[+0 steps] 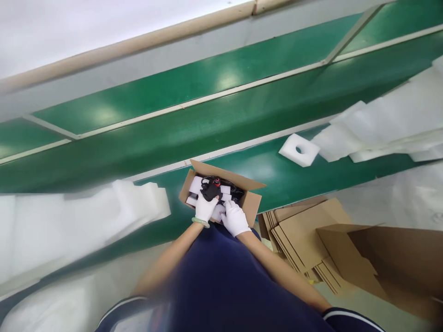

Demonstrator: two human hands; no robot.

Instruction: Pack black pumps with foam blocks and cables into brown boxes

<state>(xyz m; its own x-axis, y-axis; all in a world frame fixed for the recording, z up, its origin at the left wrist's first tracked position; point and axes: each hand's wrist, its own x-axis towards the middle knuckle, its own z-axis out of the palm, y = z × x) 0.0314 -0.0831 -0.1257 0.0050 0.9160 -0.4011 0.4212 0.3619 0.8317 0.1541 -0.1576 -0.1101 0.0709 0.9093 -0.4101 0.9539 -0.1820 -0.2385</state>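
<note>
An open cardboard box [254,207] with raised flaps stands right in front of me. Inside it are white foam pieces [196,185] and black cables [232,186]. My left hand [205,207], in a white glove with a pale green bangle at the wrist, grips a black device with a red part [210,191] over the box's left half. My right hand [235,219], also gloved in white, reaches over the near side of the box. Its fingers are bent together beside a white piece; what they pinch is hidden.
On the green bench [263,161], stacked white foam [138,203] lies to the left. More foam [384,115] is at the right, with a single holed foam block [299,150] beside it. Flat cardboard [304,235] and a large open carton [391,263] stand at lower right.
</note>
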